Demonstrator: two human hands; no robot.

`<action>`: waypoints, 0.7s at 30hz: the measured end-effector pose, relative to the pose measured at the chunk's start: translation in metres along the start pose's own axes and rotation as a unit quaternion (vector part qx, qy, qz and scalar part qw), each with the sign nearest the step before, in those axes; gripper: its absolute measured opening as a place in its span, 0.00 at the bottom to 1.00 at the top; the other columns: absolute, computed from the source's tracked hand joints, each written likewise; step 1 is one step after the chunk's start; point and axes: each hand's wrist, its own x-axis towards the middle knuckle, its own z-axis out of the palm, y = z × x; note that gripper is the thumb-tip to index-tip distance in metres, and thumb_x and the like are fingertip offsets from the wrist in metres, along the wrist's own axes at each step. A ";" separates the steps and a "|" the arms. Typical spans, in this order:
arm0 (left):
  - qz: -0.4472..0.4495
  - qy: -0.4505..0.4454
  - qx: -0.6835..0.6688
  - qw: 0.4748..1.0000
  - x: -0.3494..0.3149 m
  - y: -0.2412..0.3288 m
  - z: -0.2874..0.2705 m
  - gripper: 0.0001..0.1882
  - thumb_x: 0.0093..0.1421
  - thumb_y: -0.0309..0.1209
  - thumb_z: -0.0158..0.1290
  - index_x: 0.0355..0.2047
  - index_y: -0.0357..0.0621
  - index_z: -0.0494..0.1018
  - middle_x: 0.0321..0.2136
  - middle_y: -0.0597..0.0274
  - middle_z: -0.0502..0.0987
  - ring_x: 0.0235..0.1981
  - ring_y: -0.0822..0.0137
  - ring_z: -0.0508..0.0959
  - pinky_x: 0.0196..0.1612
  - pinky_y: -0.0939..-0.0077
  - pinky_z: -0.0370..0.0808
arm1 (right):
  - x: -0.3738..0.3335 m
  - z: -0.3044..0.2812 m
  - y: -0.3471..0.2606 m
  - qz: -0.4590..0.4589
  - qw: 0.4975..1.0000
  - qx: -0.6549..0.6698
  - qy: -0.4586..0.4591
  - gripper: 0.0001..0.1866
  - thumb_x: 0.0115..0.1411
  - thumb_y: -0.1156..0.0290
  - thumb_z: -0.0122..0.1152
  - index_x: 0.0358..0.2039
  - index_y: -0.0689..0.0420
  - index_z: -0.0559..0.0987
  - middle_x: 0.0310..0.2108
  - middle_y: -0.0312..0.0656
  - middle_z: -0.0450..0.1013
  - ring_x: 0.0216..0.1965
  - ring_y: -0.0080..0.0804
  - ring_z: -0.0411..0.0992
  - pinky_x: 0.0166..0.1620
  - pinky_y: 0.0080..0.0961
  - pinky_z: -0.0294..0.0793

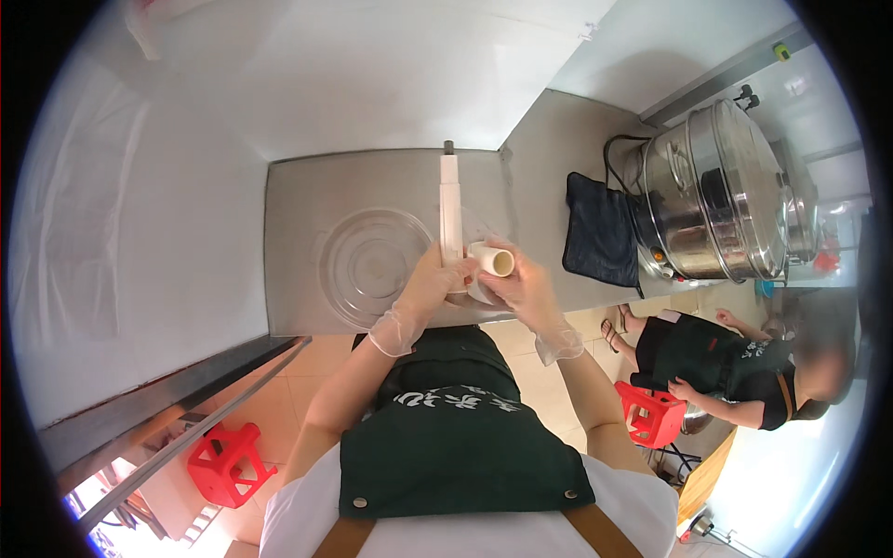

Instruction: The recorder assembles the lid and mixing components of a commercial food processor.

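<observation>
Both my hands wear clear plastic gloves. A long white rectangular tool (450,209) with a grey metal tip points away from me over the steel counter. Around the near end of its body my left hand (432,281) is closed. A short white tube (496,261) with an open round end juts from beside the tool, and my right hand (523,285) grips it. I cannot tell how tube and body join. Left of the tool, a clear round lid or dish (367,265) lies on the counter.
A large steel steamer (702,191) stands on the counter (544,153) at the right, with a dark cloth (601,231) beside it. White walls border the counter. Red stools (231,463) are on the tiled floor. A co-worker in a dark apron (712,353) is at the right.
</observation>
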 end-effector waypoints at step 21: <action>0.102 -0.084 0.460 0.878 -0.036 0.023 -0.037 0.24 0.58 0.38 0.54 0.51 0.39 0.63 0.35 0.40 0.75 0.38 0.43 0.77 0.41 0.55 0.70 | 0.034 -0.056 -0.115 0.054 0.993 0.028 -0.099 0.21 0.52 0.68 0.63 0.48 0.59 0.76 0.44 0.42 0.77 0.39 0.22 0.72 0.42 0.22 0.71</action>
